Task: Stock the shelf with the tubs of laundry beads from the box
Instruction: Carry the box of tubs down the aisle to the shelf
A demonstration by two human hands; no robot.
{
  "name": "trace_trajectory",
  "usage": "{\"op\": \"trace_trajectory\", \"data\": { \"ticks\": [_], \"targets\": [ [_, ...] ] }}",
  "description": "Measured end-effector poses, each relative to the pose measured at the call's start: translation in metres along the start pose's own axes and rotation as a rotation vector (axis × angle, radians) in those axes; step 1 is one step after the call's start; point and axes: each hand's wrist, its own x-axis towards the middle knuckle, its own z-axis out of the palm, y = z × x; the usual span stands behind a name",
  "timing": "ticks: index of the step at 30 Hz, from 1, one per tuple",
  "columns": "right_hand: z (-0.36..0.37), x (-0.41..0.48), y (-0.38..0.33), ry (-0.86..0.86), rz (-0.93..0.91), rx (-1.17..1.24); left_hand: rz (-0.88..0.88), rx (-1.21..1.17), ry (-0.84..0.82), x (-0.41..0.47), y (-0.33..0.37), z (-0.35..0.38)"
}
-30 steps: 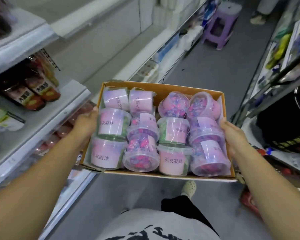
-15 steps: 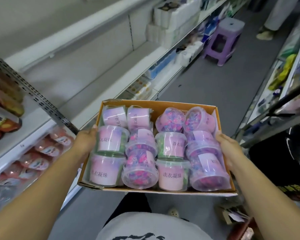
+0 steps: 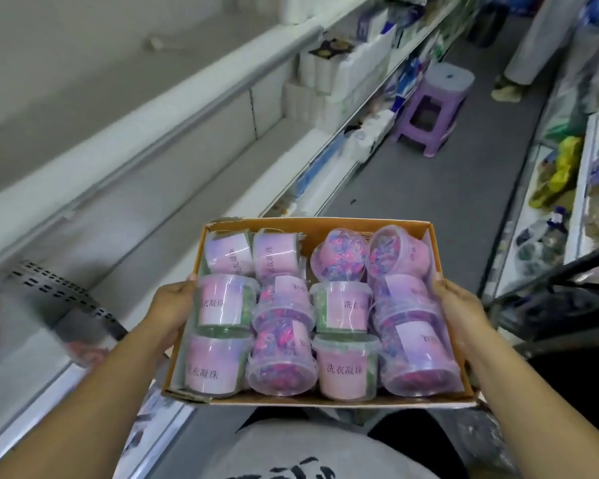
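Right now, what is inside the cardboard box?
The box is packed with clear tubs of pink, purple and green laundry beads, most lying on their sides. The box floor is covered; any lower layer cannot be seen.

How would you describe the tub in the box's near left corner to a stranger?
Find the cardboard box held in the aisle. In its near left corner, by the left hand, lies the tub, label up. Its right neighbour shows loose beads instead.

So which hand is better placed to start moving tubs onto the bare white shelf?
Probably the left hand: the bare white shelf lies on that side. But both it and the right hand grip the cardboard box of tubs, so the box needs support first.
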Motion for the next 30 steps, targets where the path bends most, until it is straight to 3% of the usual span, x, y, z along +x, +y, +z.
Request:
{"op": "trace_trajectory", "data": {
  "ticks": [10,15,23,30],
  "targets": [
    [0.069,0.055,-0.056,-0.078,-0.061,-0.098,-0.042,-0.093,0.046,0.052,0.025,-0.01],
    [0.123,0.113,-0.082,-0.218,-0.073,-0.227,-0.159,-0.204,0.13,0.077,0.005,-0.014],
    [0.21,0.238,-0.106,-0.547,-0.108,-0.561,-0.324,-0.309,0.546,0.063,-0.014,0.066],
    [0.241,0.322,-0.087,-0.613,-0.138,-0.723,-0.406,-0.382,0.649,0.069,-0.058,0.142]
  ]
}}
